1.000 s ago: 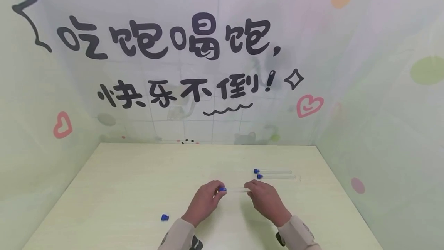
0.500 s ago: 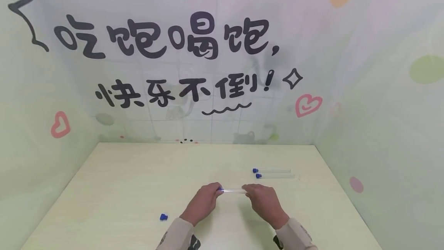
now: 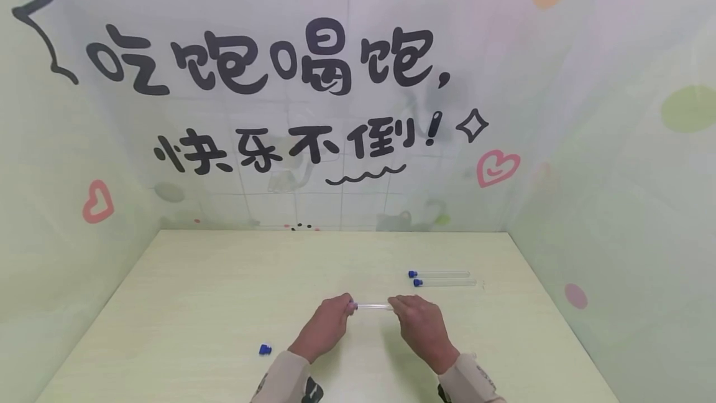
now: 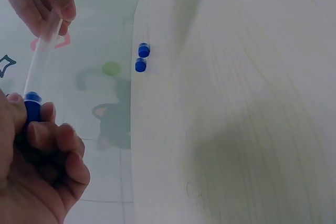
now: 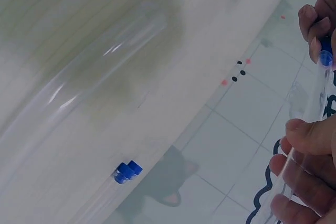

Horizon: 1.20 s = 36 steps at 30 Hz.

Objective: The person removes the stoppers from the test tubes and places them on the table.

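Clear tube: held level between the hands, raised off the worktop (image 3: 196, 291); the tube (image 3: 373, 306) looks light, stiff and smooth, so probably slippery, and perhaps brittle if bent or squeezed hard.
Blue cap: at the tube's left end; this cap (image 4: 32, 111) looks like firm plastic, thick enough for a thumb-and-finger pinch. How far it is seated I can't tell, since fingers cover part of it.
Best hold: likely the cap's sides at one end and the tube's body at the other, kept in line.
Left hand: fingers curled, pinching the cap; the left hand (image 3: 324, 329) angles in from the lower left.
Right hand: fingers and thumb closed round the tube's far end; the right hand (image 3: 423, 331) mirrors the left, back upward.
Nearby: two capped tubes (image 3: 444, 274) side by side beyond the right hand, a loose cap (image 3: 265, 349) left of the left hand, an uncapped-looking tube (image 5: 89, 77) lying under the right wrist.
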Motion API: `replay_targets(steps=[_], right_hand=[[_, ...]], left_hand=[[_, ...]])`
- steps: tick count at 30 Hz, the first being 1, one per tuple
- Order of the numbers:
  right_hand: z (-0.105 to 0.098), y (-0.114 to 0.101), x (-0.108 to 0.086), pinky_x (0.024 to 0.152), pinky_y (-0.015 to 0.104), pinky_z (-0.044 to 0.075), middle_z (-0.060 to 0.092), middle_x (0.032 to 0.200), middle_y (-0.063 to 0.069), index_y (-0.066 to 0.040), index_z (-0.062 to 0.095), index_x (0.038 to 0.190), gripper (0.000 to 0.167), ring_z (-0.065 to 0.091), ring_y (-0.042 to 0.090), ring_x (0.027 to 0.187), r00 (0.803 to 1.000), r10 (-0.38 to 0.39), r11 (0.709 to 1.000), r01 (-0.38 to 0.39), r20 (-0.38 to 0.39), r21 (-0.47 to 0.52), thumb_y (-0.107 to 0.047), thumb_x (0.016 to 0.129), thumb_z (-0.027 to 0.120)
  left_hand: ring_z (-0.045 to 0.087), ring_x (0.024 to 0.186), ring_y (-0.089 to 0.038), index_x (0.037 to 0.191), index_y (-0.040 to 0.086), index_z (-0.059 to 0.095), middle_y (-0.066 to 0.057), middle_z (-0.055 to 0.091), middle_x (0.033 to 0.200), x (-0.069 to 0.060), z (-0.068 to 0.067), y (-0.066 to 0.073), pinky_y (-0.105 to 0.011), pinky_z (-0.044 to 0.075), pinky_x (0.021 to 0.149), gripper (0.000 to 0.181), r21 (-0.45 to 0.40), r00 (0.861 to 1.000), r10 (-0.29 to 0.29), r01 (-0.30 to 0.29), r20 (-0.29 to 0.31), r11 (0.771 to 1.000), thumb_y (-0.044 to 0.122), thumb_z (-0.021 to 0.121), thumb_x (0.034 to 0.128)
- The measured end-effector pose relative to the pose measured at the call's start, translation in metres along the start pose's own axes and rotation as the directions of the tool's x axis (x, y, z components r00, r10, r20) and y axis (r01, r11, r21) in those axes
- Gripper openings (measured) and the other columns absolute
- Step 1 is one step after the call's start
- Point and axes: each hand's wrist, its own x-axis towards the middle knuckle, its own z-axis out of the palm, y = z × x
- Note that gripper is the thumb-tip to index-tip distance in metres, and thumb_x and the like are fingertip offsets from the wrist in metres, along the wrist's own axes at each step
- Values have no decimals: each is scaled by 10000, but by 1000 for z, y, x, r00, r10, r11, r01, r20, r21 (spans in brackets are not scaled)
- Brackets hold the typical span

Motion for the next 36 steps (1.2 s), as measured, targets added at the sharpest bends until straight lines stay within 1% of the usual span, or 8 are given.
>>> replay_targets(steps=[5, 11, 14, 19, 23, 25, 30, 36], right_hand=[[3, 1, -1, 543, 240, 524, 720, 785, -16, -113, 718, 841, 266, 672, 115, 671, 1000, 13, 1000, -13, 8, 9, 22, 631, 809], [4, 3, -2, 553, 247, 525, 718, 797, 1, -103, 704, 917, 343, 670, 128, 679, 998, 41, 999, -41, 40, 12, 13, 618, 824], [4, 3, -3, 528, 244, 509, 712, 771, 11, -106, 661, 939, 370, 655, 130, 651, 996, 62, 998, -62, 58, 10, -5, 625, 830], [3, 6, -3, 485, 214, 458, 683, 744, 5, -117, 609, 886, 342, 611, 118, 605, 993, 96, 994, -99, 73, 41, -15, 643, 827], [5, 14, -6, 469, 182, 432, 642, 825, -12, -116, 637, 864, 328, 611, 114, 681, 991, 113, 991, -117, 66, 69, -1, 628, 834], [6, 20, -9, 466, 173, 428, 598, 844, -16, -113, 660, 856, 315, 592, 109, 709, 990, 128, 988, -133, 66, 79, 10, 625, 835], [7, 31, -15, 476, 177, 434, 547, 823, -21, -104, 685, 854, 293, 561, 119, 721, 978, 178, 978, -188, 107, 92, 24, 632, 825], [8, 45, -26, 538, 218, 473, 580, 828, -17, -104, 698, 861, 260, 582, 141, 763, 948, 246, 959, -268, 202, 93, 23, 661, 802]], left_hand=[[383, 608, -27, 914, 14, 580, 0, 523, 718, 1, 0, -1, -202, 382, 569, 175, -19, 1000, -9, 9, 0, 1000, 115, 460, 991], [464, 654, -17, 971, 44, 621, -13, 621, 795, 2, -4, 1, -211, 438, 601, 109, -9, 999, -7, 7, -38, 1000, 118, 544, 950], [504, 678, -19, 985, 85, 627, 5, 668, 841, 1, -7, 1, -217, 441, 615, 92, -5, 997, -23, 23, -67, 1000, 144, 586, 928], [575, 713, -44, 933, 158, 610, 41, 690, 836, -1, -12, -5, -214, 441, 622, 55, 40, 988, -42, 48, -150, 998, 169, 646, 893], [576, 772, -69, 904, 166, 628, 76, 622, 845, -3, -19, -13, -228, 476, 670, 86, 96, 972, -36, 60, -234, 994, 146, 695, 853], [556, 783, -78, 899, 158, 646, 73, 584, 847, -4, -24, -18, -234, 480, 685, 97, 105, 963, -43, 73, -265, 992, 128, 713, 835], [529, 765, -91, 918, 133, 668, 41, 581, 841, -8, -40, -32, -246, 458, 656, 104, 121, 955, -100, 138, -280, 983, 119, 720, 829], [528, 758, -128, 919, 119, 667, 3, 605, 864, -17, -54, -52, -288, 456, 660, 111, 137, 944, -207, 248, -257, 959, 128, 724, 825]])
